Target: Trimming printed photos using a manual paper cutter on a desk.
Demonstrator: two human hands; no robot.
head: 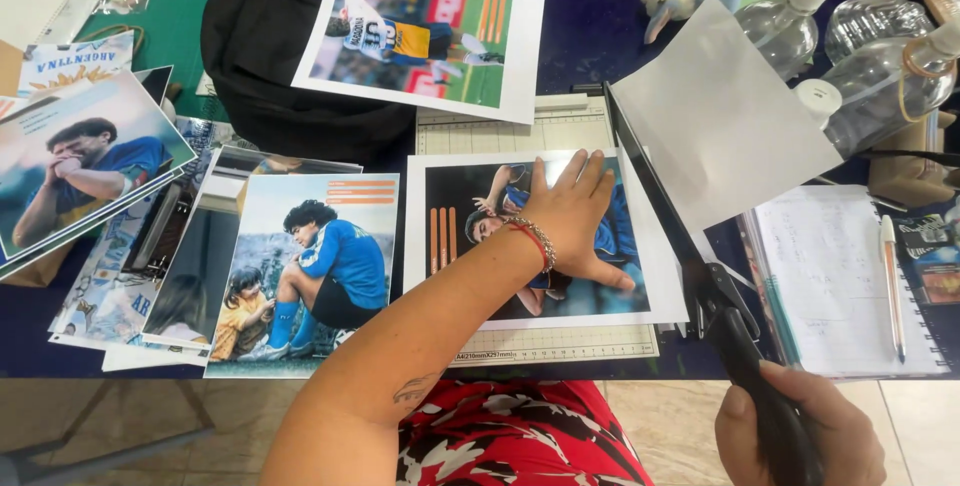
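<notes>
My left hand (pixel 572 214) lies flat, fingers spread, on a printed photo sheet (pixel 445 246) with a white border, pressing it onto the base of a paper cutter (pixel 520 132). My right hand (pixel 800 426) grips the black handle (pixel 735 336) of the cutter's blade arm (pixel 650 181), which runs along the sheet's right edge and is partly raised. A blank white sheet (pixel 715 111) leans over the blade arm on its right side. A bracelet and a red cord circle my left wrist.
More printed photos lie to the left (pixel 310 266) and far left (pixel 80 161), one on a black bag (pixel 260 56). At right sit a spiral notebook (pixel 840 276) with a pen (pixel 892 286) and clear pump bottles (pixel 880 76). The table's near edge borders a tiled floor.
</notes>
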